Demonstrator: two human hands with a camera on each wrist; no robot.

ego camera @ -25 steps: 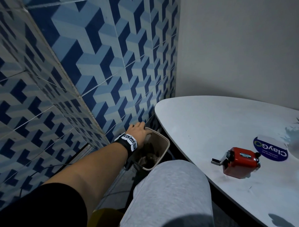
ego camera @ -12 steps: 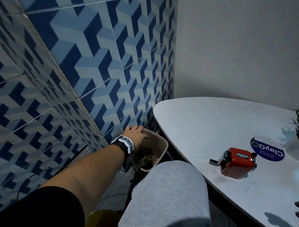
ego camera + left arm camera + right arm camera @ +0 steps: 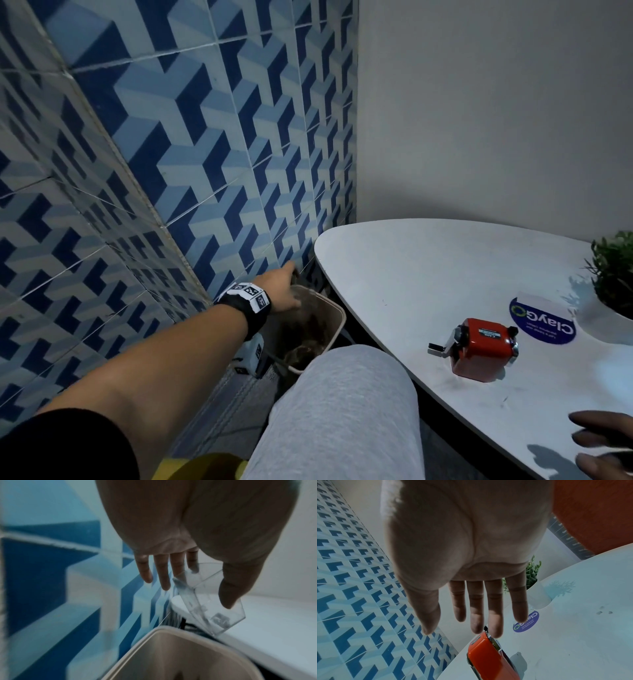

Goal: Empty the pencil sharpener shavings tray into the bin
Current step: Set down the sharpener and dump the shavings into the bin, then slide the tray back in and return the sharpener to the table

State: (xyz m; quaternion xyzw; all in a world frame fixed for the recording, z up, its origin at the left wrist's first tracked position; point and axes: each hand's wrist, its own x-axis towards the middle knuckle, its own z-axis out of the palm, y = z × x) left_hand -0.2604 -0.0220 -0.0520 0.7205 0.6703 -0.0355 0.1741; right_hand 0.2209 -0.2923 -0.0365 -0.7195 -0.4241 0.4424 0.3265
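Observation:
My left hand [image 3: 282,289] reaches out over the beige bin [image 3: 337,320] on the floor beside the table. In the left wrist view the left hand [image 3: 195,574] pinches the clear plastic shavings tray [image 3: 211,601] between thumb and fingers, above the bin's rim [image 3: 164,628]. Brown shavings lie inside the bin. The red pencil sharpener [image 3: 483,346] stands on the white table [image 3: 428,274], its crank to the left. My right hand [image 3: 603,445] hovers with fingers spread at the table's near right edge. From the right wrist the right hand [image 3: 481,615] is flat and empty above the sharpener [image 3: 489,660].
A blue patterned tiled wall [image 3: 171,154] runs close along the left of the bin. A potted plant [image 3: 613,274] in a white pot and a round blue sticker [image 3: 541,320] sit at the table's right. My grey-trousered knee [image 3: 342,411] is in front of the bin.
My left hand has lifted from inside the bin's mouth toward its far rim. My right hand has come into view at the lower right. The head view has shifted left and down.

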